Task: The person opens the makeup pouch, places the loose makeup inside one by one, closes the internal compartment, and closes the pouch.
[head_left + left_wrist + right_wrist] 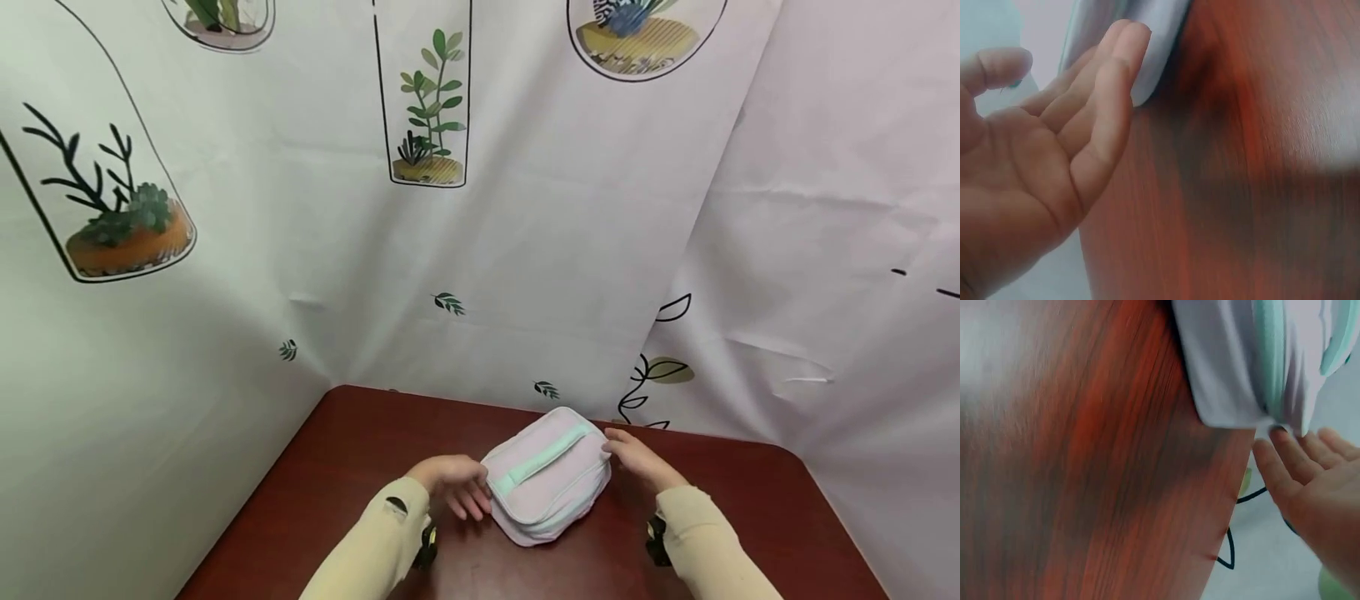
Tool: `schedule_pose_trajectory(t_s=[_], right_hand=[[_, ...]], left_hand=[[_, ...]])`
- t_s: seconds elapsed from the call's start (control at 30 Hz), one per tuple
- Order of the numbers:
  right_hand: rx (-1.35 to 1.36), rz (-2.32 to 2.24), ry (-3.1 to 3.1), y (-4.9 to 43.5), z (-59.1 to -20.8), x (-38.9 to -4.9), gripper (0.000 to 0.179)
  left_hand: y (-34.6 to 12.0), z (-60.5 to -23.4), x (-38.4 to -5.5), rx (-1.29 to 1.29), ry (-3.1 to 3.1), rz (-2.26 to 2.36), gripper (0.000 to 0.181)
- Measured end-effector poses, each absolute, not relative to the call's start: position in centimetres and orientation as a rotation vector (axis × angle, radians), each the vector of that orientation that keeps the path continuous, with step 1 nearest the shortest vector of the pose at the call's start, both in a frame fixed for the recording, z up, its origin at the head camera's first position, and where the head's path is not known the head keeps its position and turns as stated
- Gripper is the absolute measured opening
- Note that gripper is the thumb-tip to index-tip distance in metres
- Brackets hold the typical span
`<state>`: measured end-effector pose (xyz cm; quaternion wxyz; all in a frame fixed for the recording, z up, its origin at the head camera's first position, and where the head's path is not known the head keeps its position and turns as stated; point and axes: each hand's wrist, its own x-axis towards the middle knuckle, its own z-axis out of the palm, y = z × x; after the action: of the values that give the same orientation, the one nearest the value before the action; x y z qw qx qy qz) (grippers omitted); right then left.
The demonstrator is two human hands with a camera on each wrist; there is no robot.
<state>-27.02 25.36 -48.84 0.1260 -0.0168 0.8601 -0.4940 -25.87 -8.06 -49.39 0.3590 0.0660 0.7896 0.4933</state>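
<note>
A pale pink fabric pouch [536, 458] with a mint-green strap handle [543, 457] and mint zipper band lies on the table, turned at a slant. At its left side is my left hand [456, 483], fingers extended against or very near the pouch. The left wrist view shows that hand [1054, 137] with its palm visible and fingers nearly straight beside the pouch's side [1154, 56]. My right hand [637, 457] reaches the far right corner. In the right wrist view, its fingertips [1263, 450] are at the pouch's end [1235, 375], fingers mostly straight.
The dark red wood-grain table [360, 433] has rounded far corners. Behind and to the left hangs a white cloth backdrop [525, 250] printed with plants in jars and leaves. Dark wrist devices [657, 540] sit under both sleeves.
</note>
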Motion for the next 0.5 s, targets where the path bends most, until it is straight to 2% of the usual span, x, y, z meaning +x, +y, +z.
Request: schedule_pose_trajectory(t_s=[0.1, 0.23, 0.33, 0.5], right_hand=[[0.000, -1.459, 2.525, 25.8, -48.6, -26.2, 0.052], [0.038, -1.514, 2.419, 26.3, -48.5, -24.6, 0.053], [0.002, -1.549, 2.284, 26.0, -48.8, -24.1, 0.058], [0.089, -1.584, 2.306, 24.9, -49.3, -24.6, 0.062]], left_hand=[[-7.8, -49.9, -26.6, 0.102, 2.017, 1.477, 0.032], [-7.5, -50.4, -27.7, 0.010, 2.062, 1.719, 0.055], [-7.4, -50.8, -28.5, 0.057, 2.172, 1.735, 0.067], [-7.1, -51.1, -29.0, 0.300, 2.498, 1.441, 0.059]])
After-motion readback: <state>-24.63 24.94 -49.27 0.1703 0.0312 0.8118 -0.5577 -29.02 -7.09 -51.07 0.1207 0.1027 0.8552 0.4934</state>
